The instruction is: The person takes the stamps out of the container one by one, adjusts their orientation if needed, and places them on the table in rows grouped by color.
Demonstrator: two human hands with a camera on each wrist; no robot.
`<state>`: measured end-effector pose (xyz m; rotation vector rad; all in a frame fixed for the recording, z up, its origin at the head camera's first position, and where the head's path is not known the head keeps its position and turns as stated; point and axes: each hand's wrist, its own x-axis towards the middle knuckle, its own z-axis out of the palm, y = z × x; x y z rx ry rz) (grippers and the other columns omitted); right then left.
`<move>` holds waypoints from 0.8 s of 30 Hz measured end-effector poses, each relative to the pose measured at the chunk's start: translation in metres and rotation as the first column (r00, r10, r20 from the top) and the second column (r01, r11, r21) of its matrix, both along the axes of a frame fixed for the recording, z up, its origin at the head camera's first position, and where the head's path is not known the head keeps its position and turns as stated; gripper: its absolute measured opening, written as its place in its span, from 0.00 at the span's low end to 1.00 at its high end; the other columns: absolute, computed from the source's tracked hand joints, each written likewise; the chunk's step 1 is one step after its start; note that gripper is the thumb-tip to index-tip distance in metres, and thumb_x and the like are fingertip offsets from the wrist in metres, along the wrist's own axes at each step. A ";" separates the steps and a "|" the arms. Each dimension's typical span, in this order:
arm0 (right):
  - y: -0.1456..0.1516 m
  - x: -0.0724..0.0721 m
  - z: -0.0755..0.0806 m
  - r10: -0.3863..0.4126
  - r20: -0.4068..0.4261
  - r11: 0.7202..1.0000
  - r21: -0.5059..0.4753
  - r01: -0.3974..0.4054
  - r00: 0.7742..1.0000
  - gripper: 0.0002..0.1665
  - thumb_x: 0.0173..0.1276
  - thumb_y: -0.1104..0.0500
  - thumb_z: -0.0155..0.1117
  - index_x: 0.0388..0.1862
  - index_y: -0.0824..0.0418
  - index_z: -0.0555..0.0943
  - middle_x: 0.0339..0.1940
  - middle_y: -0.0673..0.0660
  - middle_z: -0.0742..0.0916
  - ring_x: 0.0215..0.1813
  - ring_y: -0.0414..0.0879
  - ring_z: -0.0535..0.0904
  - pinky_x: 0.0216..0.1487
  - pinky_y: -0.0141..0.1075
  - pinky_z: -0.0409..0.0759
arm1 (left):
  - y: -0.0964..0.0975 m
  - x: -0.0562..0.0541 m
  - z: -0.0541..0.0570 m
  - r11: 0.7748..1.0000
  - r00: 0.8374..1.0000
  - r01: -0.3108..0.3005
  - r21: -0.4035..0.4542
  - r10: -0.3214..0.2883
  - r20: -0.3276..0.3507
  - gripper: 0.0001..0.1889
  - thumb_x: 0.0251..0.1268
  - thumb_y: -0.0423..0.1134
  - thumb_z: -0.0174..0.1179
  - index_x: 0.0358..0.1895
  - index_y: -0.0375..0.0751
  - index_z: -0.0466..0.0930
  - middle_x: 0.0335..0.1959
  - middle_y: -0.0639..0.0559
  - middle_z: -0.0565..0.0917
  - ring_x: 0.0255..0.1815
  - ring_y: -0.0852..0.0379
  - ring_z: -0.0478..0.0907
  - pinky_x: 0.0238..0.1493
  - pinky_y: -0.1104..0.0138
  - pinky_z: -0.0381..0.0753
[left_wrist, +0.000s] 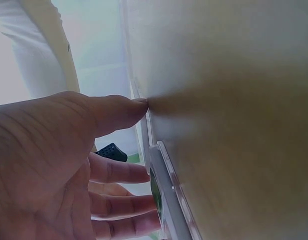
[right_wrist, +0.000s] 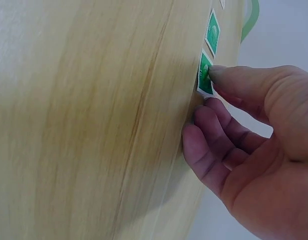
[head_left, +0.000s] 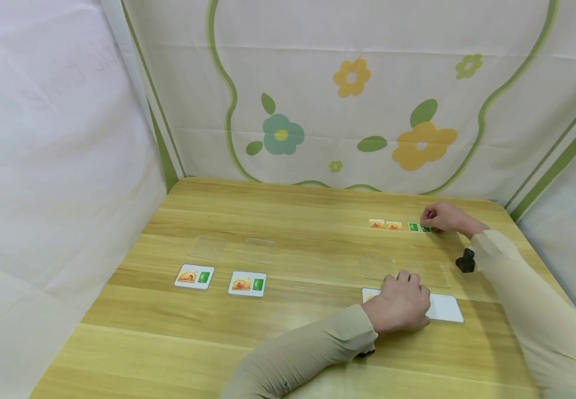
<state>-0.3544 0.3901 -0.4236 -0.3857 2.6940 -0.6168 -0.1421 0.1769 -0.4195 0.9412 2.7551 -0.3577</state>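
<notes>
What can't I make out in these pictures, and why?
Head view: much of the orange-printed card, covered by the left hand.
Head view: part of the rightmost green stamp, behind the right hand.
Head view: fine detail on the orange stamps, too small.
Left wrist view: the green print, nearly edge-on.
Right wrist view: the white-edged piece, cut off by the top edge.

I wear matt, lightly creased cloth sleeves [head_left: 308, 354] at a smooth wood-grain table [head_left: 168, 343] with a soft sheen, among thin paper stamps [right_wrist: 204, 75], clear glossy plastic plates [head_left: 258, 251] and smooth cards [head_left: 446, 308] edged in clear plastic, before a curtain [head_left: 308, 33] of creased, matt cloth.
</notes>
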 end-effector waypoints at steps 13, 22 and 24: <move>0.000 0.002 0.001 0.000 -0.016 1.000 -0.009 0.000 1.000 0.10 0.71 0.59 0.60 0.40 0.67 0.80 0.26 0.56 0.83 0.26 0.47 0.76 0.27 0.36 0.75 | -0.001 0.001 0.002 1.000 1.000 0.006 -0.006 -0.006 0.001 0.26 0.65 0.72 0.47 0.59 0.67 0.70 0.55 0.64 0.68 0.55 0.62 0.63 0.49 0.63 0.74; 0.001 0.007 0.002 -0.006 -0.024 1.000 -0.002 0.006 1.000 0.10 0.72 0.58 0.60 0.39 0.66 0.80 0.25 0.55 0.82 0.27 0.47 0.76 0.27 0.36 0.75 | -0.001 0.002 0.002 1.000 1.000 0.002 0.002 -0.002 0.010 0.25 0.64 0.72 0.47 0.58 0.67 0.72 0.54 0.64 0.69 0.54 0.62 0.63 0.48 0.63 0.73; 0.002 0.007 0.002 -0.007 -0.028 1.000 0.002 0.007 1.000 0.10 0.72 0.58 0.60 0.39 0.66 0.80 0.25 0.55 0.82 0.27 0.47 0.77 0.27 0.36 0.75 | 0.000 0.003 0.002 1.000 1.000 -0.001 0.004 0.001 0.013 0.25 0.64 0.72 0.47 0.57 0.67 0.72 0.53 0.64 0.69 0.53 0.62 0.63 0.47 0.63 0.73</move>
